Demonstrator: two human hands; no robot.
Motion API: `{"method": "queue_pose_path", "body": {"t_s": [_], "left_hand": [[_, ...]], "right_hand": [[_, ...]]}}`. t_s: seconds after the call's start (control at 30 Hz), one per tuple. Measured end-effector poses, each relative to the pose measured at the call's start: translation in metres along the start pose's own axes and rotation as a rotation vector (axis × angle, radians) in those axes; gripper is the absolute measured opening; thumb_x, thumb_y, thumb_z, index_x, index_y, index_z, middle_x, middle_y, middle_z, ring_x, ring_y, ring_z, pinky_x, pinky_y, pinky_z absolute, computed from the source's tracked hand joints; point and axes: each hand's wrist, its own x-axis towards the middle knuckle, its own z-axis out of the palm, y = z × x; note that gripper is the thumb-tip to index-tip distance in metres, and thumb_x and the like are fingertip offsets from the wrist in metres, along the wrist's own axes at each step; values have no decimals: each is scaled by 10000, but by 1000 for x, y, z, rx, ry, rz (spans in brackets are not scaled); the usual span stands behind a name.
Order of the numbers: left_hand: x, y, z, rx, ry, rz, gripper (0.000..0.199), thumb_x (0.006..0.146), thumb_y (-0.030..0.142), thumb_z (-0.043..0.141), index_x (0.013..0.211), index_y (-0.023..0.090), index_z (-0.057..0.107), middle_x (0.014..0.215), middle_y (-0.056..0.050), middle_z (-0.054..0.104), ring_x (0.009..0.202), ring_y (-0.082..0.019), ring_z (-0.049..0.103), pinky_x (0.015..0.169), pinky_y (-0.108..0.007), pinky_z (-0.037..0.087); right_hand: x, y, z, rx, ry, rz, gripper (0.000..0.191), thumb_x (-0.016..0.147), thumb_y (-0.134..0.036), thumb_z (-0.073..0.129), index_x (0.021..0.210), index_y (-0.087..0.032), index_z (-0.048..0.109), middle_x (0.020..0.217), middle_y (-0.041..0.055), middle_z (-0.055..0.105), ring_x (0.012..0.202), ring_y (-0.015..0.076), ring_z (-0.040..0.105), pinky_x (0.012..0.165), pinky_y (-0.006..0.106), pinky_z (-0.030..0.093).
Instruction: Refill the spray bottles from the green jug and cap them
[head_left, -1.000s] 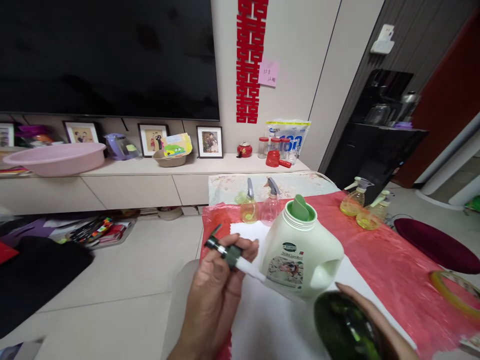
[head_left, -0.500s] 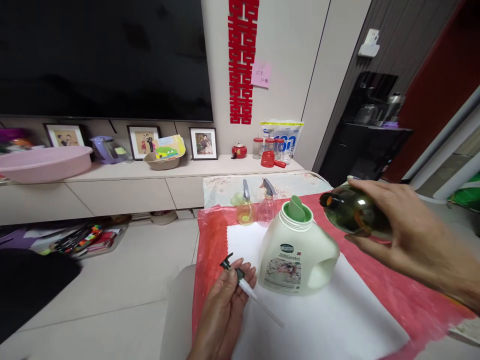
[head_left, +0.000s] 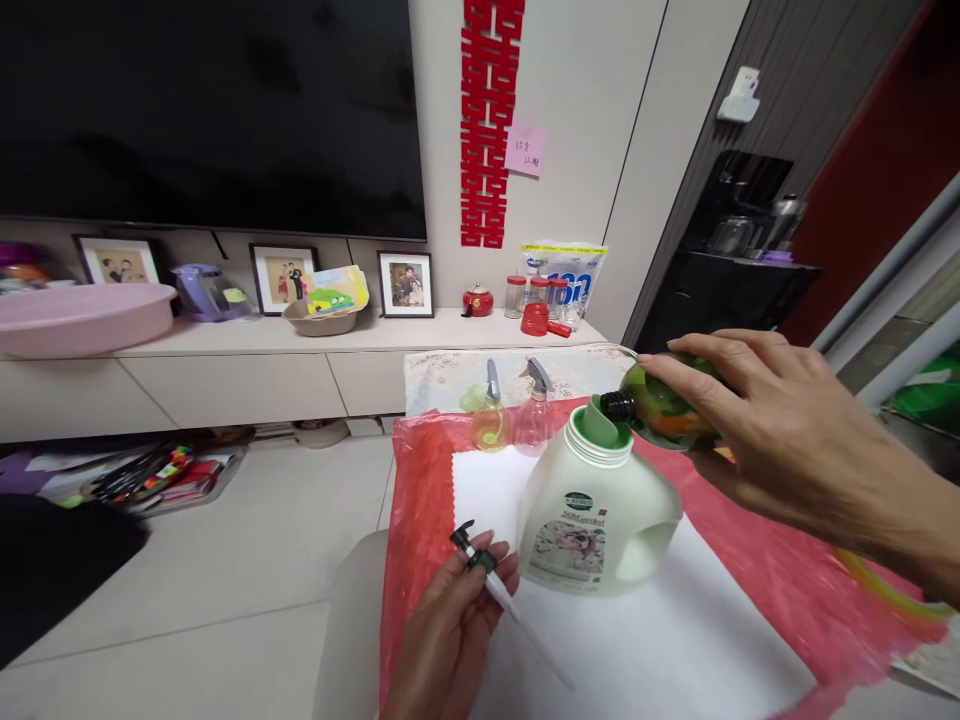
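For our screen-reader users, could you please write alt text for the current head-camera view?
A person's right hand holds a green bottle sideways, its neck at the green spout of a pale jug; the left hand holds a dispenser pump. Two spray bottles stand behind.

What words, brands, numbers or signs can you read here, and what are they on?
"SilkGarden": pale green jug.
"囍", repeated: red wall hanging.
"100", apparently: white bag behind the jars.
Pink note: handwriting, too small to read surely.
Also too small or blurred: the jug's oval badge and the bag's fine print.
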Motion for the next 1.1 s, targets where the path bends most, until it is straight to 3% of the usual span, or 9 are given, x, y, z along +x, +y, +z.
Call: {"method": "queue_pose_path", "body": {"t_s": [0.43, 0.7, 1.1], "left_hand": [[5, -5, -11, -1, -86, -5, 227, 891, 79, 636, 1111, 62, 691, 1079, -198, 760, 999, -271, 763, 927, -356, 636], [1, -7, -8, -10, -102, 23, 245, 861, 87, 676, 1103, 58, 702, 1054, -196, 762, 977, -273, 765, 911, -351, 637], [0, -7, -9, -56, -182, 14, 310, 757, 145, 821, 1051, 98, 734, 1038, -147, 758, 988, -262, 754, 906, -327, 633]], "right_hand": [[9, -5, -8, -155, 10, -62, 479, 989, -171, 356, 1415, -331, 507, 1458, 65, 359, 1315, 311, 392, 1021, 487, 343], [16, -2, -16, -173, 56, -165, 442, 1036, -133, 339, 1414, -325, 468, 1479, 73, 336, 1351, 269, 382, 1048, 472, 344], [24, 1, -23, -124, 54, -244, 424, 1049, -103, 340, 1380, -295, 522, 1525, 39, 265, 1406, 302, 326, 1092, 542, 305]]}}
